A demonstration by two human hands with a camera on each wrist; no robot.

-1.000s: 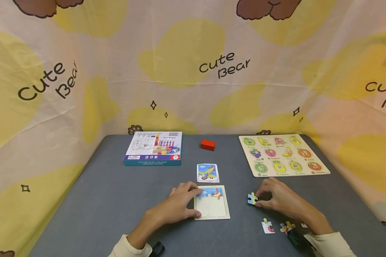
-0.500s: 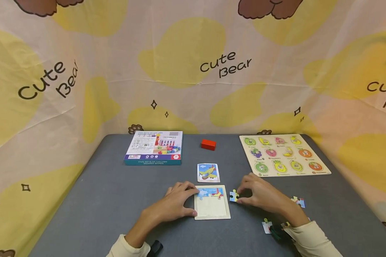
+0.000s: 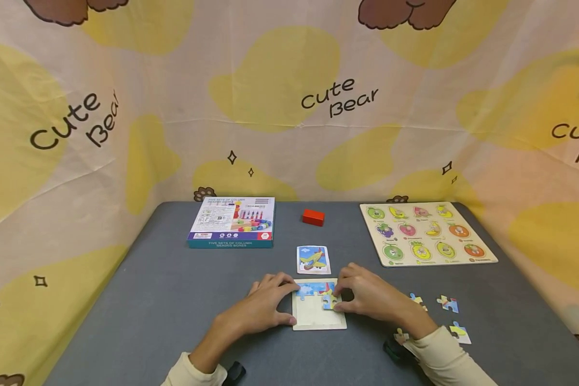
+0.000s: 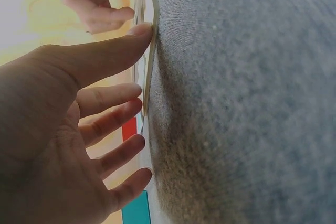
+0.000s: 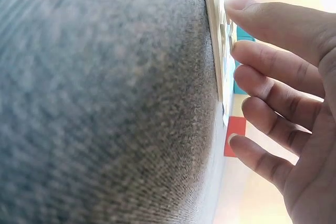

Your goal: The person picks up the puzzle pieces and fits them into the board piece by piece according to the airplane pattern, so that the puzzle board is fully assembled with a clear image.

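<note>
A square wooden puzzle tray (image 3: 311, 317) lies in front of me, with joined blue-sky pieces (image 3: 310, 288) along its top. My left hand (image 3: 251, 308) rests thumb and index finger on the tray's left edge, the other fingers loosely extended. My right hand (image 3: 373, 295) pinches a blue-and-yellow puzzle piece (image 3: 328, 302) between thumb and index finger, at the tray's right side just under the top row. Whether the piece lies flat cannot be told; in the right wrist view, the fingertips (image 5: 242, 51) are close over the tray. Behind the tray lies an airplane picture card (image 3: 313, 260).
Loose puzzle pieces lie to the right, including one (image 3: 447, 303) and another (image 3: 460, 333); some are partly hidden by the right forearm. At the back stand a bead-set box (image 3: 231, 222), a red block (image 3: 313, 217) and a fruit board (image 3: 427, 236).
My right hand has carried the puzzle piece left, from the table to over the tray's right side. My left hand has stayed at the tray's left edge.
</note>
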